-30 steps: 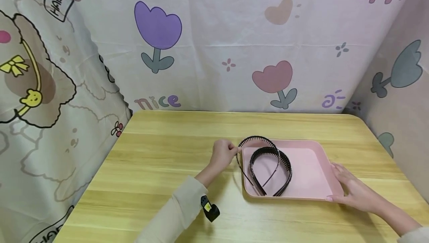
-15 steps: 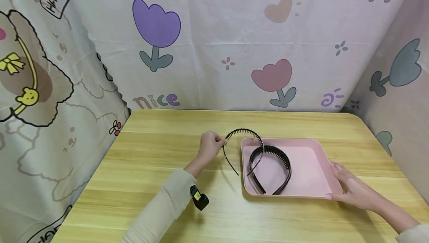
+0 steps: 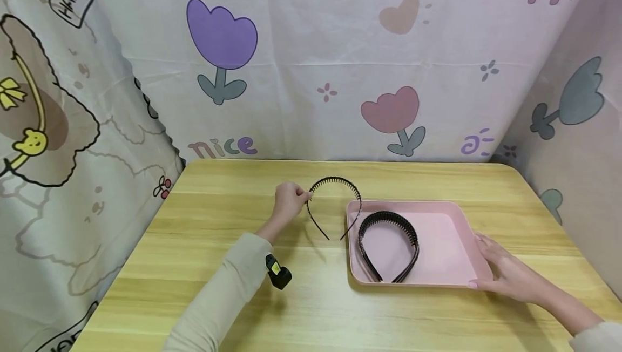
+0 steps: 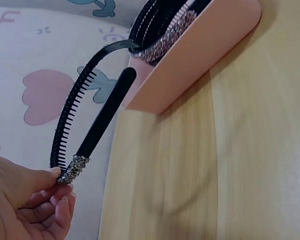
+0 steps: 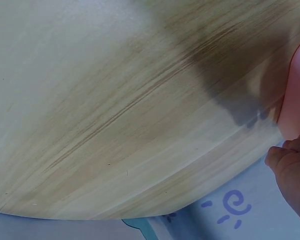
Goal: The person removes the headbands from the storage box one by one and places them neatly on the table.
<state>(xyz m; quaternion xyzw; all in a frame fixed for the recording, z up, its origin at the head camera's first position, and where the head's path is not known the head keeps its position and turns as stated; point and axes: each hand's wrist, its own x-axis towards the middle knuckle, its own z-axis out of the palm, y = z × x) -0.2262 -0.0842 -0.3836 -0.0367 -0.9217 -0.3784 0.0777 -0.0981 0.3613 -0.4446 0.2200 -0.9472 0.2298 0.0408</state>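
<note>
My left hand (image 3: 288,201) pinches a thin black headband (image 3: 335,179) by one side, between thumb and fingers. In the left wrist view, comb teeth line the inside of this headband (image 4: 70,115), and glittery stones cover its outside by the fingertips. It is raised above the table, left of a pink tray (image 3: 444,244), with one end near the tray's left rim. Several more black toothed headbands (image 3: 410,228) stand bunched together in the tray's left part. My right hand (image 3: 515,273) rests against the tray's right side, fingers along the wall and thumb by the front corner.
The tray stands on a light wooden table (image 3: 218,217), right of the middle. A patterned cloth (image 3: 296,33) hangs behind the table and along both sides. A black wrist camera (image 3: 278,273) sits on the left sleeve.
My left hand has moved left and away from me, taking the headband out from over the tray. The other headbands and my right hand have stayed with the tray.
</note>
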